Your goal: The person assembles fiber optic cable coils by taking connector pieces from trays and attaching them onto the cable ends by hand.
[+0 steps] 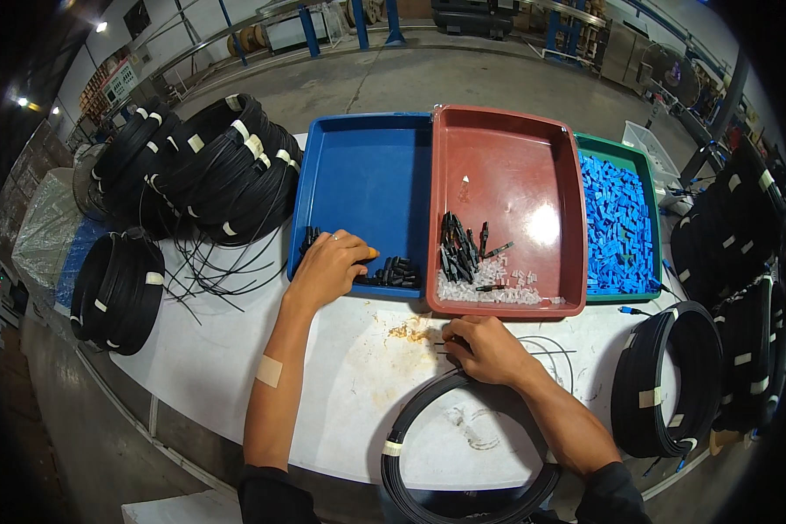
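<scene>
My left hand (330, 264) reaches into the near part of a blue tray (367, 175), its fingers curled among small black plastic pieces (393, 272). Something orange (373, 253) shows at its fingertips; whether they grip anything else is hidden. On the white table, my right hand (485, 349) is closed on the end of a thin black cable, with short ends poking out left of the fingers. This cable belongs to a coil (402, 428) bound with pale tape, which lies below the right hand and overhangs the table's near edge.
A red-brown tray (506, 175) holds black connector parts (463, 244) and small clear pieces (489, 290). Right of it, a green tray (653, 218) contains many blue connector parts (616, 227). Taped black cable coils stand at left (227, 166) and right (668, 384). Loose cable ends (223, 271) spread leftward.
</scene>
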Tool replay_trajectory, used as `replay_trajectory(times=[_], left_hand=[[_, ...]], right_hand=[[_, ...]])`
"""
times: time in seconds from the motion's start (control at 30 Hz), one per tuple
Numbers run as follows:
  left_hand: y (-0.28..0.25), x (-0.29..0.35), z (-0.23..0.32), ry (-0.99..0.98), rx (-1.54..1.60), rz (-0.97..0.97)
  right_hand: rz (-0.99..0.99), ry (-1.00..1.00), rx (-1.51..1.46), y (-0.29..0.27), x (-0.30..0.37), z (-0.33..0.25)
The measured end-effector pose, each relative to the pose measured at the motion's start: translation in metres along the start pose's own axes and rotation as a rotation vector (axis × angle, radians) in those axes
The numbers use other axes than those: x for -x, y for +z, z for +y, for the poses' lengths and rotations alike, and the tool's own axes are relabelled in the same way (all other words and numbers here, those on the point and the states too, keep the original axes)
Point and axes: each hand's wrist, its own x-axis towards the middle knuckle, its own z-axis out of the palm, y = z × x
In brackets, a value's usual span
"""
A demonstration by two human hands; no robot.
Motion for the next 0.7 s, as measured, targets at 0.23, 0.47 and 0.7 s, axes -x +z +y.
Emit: replay_trajectory(times=[0.23, 0.47, 0.7], left_hand=[[-0.001, -0.015, 0.007, -0.001, 0.041, -0.147], [0.004, -0.018, 0.001, 0.009, 0.128, -0.144], [0.007, -0.016, -0.002, -0.079, 0.508, -0.044]], right_hand=[[-0.020, 0.027, -0.027, -0.003, -0.002, -0.004], [0.001, -0.007, -0.012, 0.000, -0.002, 0.000], [0.045, 0.008, -0.076, 0.000, 0.004, -0.001]])
